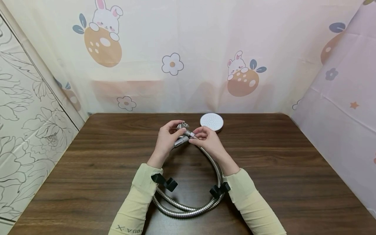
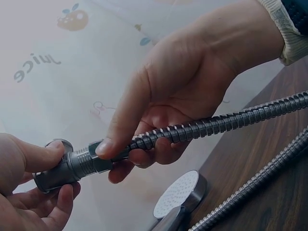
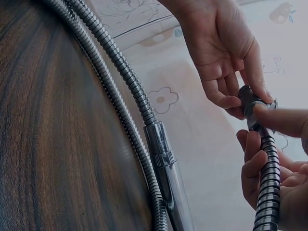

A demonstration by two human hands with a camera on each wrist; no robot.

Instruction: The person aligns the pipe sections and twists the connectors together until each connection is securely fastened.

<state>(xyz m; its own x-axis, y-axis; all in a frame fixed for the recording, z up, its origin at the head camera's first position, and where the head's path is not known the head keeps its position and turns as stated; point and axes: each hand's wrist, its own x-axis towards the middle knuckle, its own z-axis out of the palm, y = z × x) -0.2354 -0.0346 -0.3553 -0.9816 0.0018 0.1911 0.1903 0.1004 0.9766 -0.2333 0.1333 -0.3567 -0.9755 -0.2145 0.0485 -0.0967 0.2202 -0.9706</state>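
Observation:
A chrome T-shaped fitting [image 2: 54,178] with a threaded end sits between the fingers and thumb of my left hand [image 1: 166,138]. My right hand [image 1: 211,141] pinches the nut [image 2: 102,161] at the end of a ribbed metal shower hose [image 1: 188,214], its other fingers curled under the hose. That nut meets the fitting's threaded end, and some thread shows beside it in the left wrist view. Behind the hands lies a shower head [image 1: 212,122] with a white face. Its chrome handle [image 3: 173,192] joins the hose's other end in the right wrist view.
The hose loops over the brown wood-grain table [image 1: 279,182] between both forearms. A printed curtain [image 1: 188,88] hangs behind the table's far edge, with more patterned cloth at the sides. Black camera mounts [image 1: 168,183] sit on the wrists, close above the hose.

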